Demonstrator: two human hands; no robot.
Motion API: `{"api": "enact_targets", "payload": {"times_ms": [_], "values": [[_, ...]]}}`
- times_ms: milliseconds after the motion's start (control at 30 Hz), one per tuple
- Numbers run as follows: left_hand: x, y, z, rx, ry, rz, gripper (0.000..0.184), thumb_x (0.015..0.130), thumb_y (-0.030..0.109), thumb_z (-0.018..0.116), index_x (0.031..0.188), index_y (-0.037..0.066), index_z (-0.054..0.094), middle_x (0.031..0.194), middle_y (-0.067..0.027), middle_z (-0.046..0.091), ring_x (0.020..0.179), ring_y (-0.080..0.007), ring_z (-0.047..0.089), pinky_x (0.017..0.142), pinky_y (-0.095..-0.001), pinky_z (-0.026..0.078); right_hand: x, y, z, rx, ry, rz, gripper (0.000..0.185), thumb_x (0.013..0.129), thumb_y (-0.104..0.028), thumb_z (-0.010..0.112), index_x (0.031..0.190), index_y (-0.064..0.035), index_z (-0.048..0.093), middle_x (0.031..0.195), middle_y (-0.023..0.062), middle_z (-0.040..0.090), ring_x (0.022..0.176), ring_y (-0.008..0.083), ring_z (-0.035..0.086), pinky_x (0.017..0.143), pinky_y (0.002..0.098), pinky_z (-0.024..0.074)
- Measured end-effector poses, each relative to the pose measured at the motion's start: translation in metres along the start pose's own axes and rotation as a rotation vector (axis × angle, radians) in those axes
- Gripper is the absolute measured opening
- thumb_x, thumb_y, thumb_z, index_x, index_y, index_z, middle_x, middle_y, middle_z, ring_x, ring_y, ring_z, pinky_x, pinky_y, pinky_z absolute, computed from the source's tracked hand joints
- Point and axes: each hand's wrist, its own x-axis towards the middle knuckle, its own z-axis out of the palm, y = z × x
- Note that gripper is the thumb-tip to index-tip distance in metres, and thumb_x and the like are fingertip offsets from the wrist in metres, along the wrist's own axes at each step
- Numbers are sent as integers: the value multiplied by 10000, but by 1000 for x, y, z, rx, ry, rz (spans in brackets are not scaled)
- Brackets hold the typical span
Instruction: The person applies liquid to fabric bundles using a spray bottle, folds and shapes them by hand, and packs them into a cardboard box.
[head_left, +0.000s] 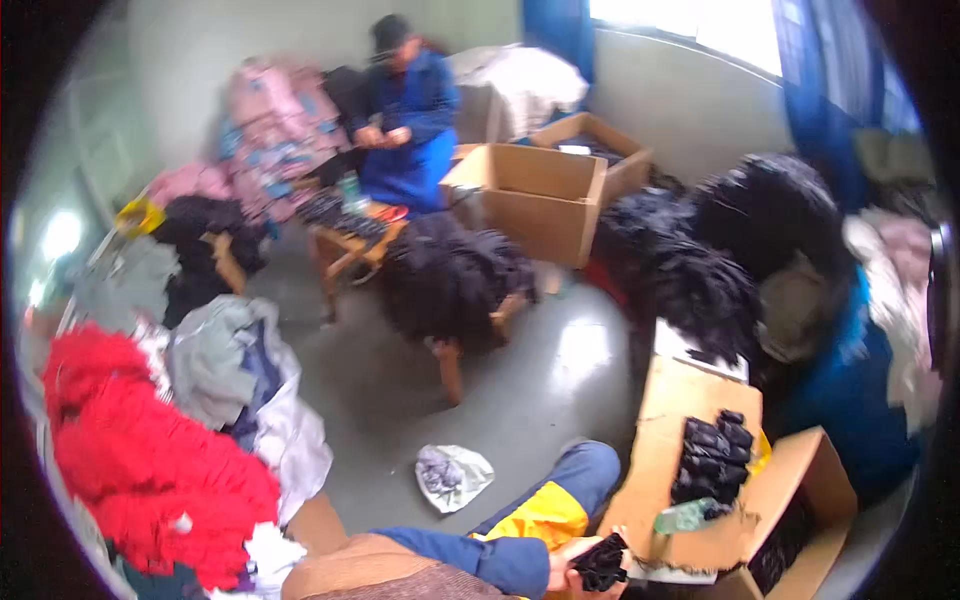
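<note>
At the bottom edge, my left hand comes out of a blue sleeve and closes on a small black cloth bundle. A little skin shows under the bundle at the frame's edge. It may be part of my right hand, but its fingers are hidden. Right of my hands, several black folded bundles lie in rows on a cardboard sheet. A clear greenish plastic piece rests near them. Yellow and blue cloth covers my leg.
A red cloth heap and grey cloth lie left. A white bag sits on the floor. Black cloth covers a stool. An open carton stands right, more cartons behind. A person sits at the back.
</note>
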Motion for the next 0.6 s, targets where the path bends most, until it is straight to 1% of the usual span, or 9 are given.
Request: {"api": "enact_targets", "payload": {"times_ms": [233, 300, 367, 400, 433, 500, 533, 567, 600], "values": [[39, -35, 19, 30, 59, -44, 332, 965, 363, 463, 1056, 78, 608, 997, -57, 662, 852, -162, 647, 748, -301, 546, -15, 14, -4, 25, 199, -89, 690, 767, -462, 633, 1287, -31, 493, 1287, 143, 505, 1163, 320, 493, 952, 405, 403], [38, -34, 33, 6, -3, -31, 342, 963, 373, 465, 1056, 77, 608, 1005, -58, 662, 854, -162, 648, 747, -302, 548, -21, 17, -7, 17, 246, -119, 738, 766, -520, 628, 1303, -35, 485, 1319, 143, 488, 1201, 322, 476, 976, 410, 391], [33, -31, 52, -37, -265, -59, 277, 988, 288, 409, 1068, 70, 559, 935, -85, 648, 878, -214, 633, 812, -326, 521, -23, 21, -11, 4, 284, -142, 787, 764, -578, 622, 1319, -39, 476, 1352, 143, 472, 1240, 324, 459, 999, 415, 378], [38, -35, 50, -53, -203, -81, 279, 989, 296, 406, 1076, 71, 547, 929, -94, 645, 883, -223, 632, 814, -334, 520, -25, 23, -14, -1, 302, -148, 812, 763, -607, 619, 1327, -41, 472, 1368, 143, 464, 1259, 325, 450, 1010, 418, 372], [41, -39, 51, -72, -136, -103, 281, 989, 303, 404, 1084, 73, 535, 923, -103, 641, 888, -231, 630, 817, -343, 518, -26, 28, -15, 0, 338, -193, 887, 704, -614, 683, 1306, 4, 476, 1350, 168, 477, 1238, 343, 471, 987, 432, 383], [40, -46, 58, 32, -208, -82, 315, 975, 333, 417, 990, 76, 598, 944, -87, 650, 882, -195, 626, 818, -334, 515, -27, 51, -6, -4, 415, -268, 950, 679, -616, 704, 1317, -1, 362, 1297, 196, 510, 1131, 360, 532, 928, 461, 396], [41, -47, 46, 34, -153, -168, 328, 973, 345, 417, 982, 82, 612, 956, -79, 653, 900, -181, 625, 820, -332, 516, -30, 50, -11, -13, 398, -260, 935, 671, -601, 721, 1298, 0, 376, 1278, 201, 521, 1102, 365, 542, 916, 464, 400], [44, -47, 32, 36, -138, -221, 294, 967, 332, 434, 980, 93, 605, 936, -59, 649, 855, -171, 615, 818, -314, 511, -31, 49, -17, -23, 385, -258, 920, 663, -586, 738, 1279, 2, 391, 1259, 205, 533, 1073, 371, 553, 904, 467, 405], [48, -47, 17, 38, -124, -273, 260, 961, 318, 451, 978, 104, 599, 915, -40, 645, 811, -162, 606, 816, -297, 507, -31, 51, -16, 79, 442, -298, 884, 654, -552, 764, 1250, 5, 425, 1239, 206, 545, 1028, 378, 566, 883, 470, 414]]}}
